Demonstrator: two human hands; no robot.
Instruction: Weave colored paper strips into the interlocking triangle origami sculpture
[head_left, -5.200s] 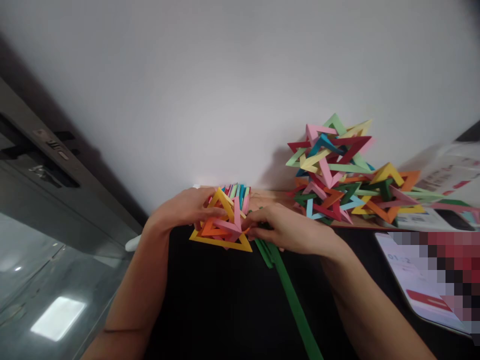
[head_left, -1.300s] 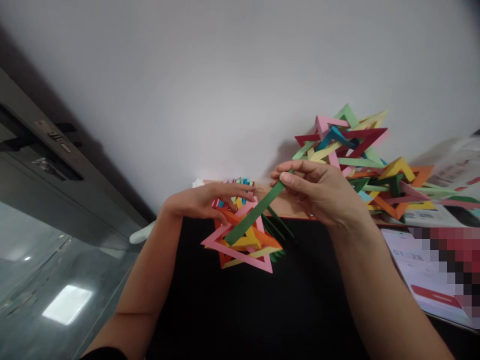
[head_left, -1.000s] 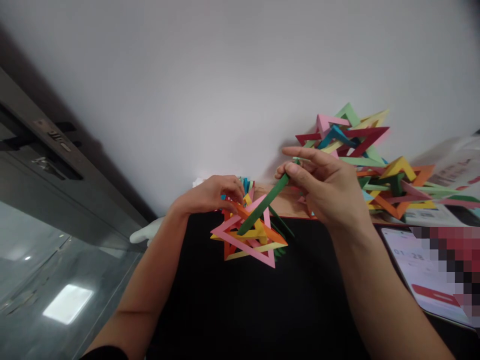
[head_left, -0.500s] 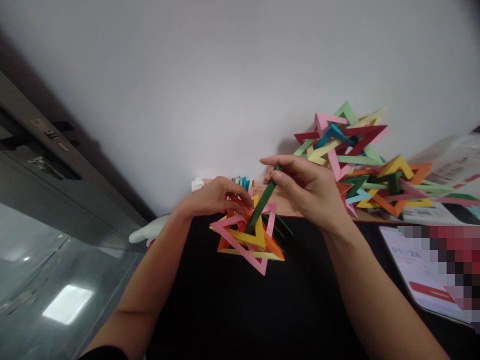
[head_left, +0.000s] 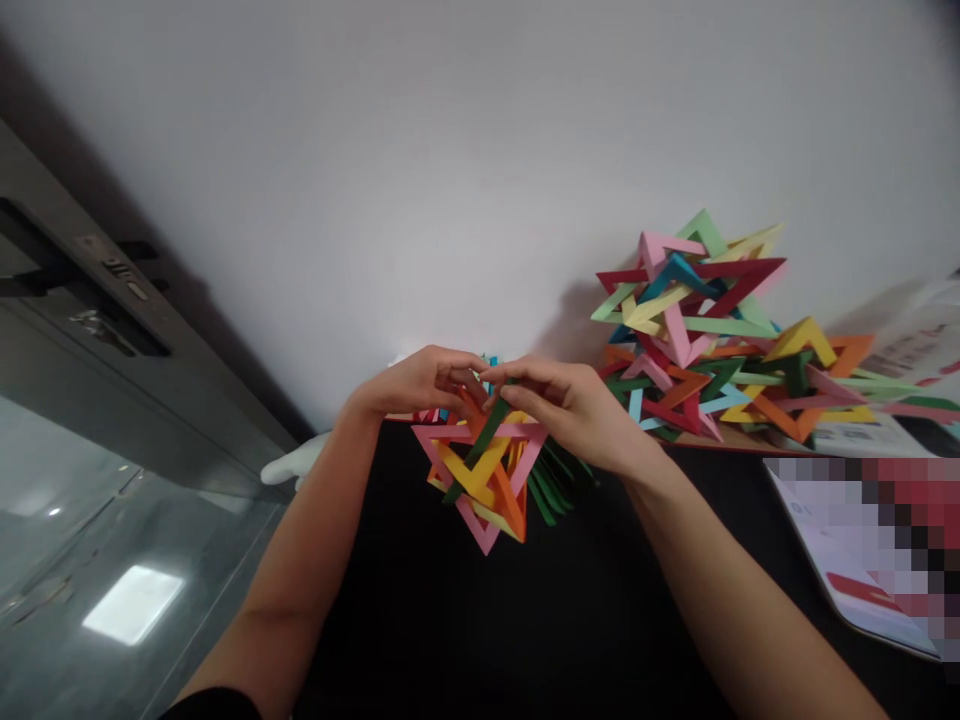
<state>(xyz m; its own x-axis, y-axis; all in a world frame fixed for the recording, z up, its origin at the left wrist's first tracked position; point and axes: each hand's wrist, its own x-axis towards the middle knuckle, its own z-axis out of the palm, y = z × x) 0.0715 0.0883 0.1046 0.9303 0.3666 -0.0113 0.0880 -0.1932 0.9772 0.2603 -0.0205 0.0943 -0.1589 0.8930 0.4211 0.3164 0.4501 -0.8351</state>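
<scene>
Diagonally, flat green strip (head_left: 491, 430) in right hand (head_left: 589, 412), angular paper star (head_left: 487, 474)

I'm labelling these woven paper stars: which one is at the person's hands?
The pink, orange and yellow star, where the right hand pinches a green strip; the other stars are piled at picture right.

A spiky paper star (head_left: 472, 482) of interlocking pink, yellow and orange triangles is held up, one pink point downward. A dark green strip (head_left: 489, 432) slants through it, emerging at lower left.
</scene>
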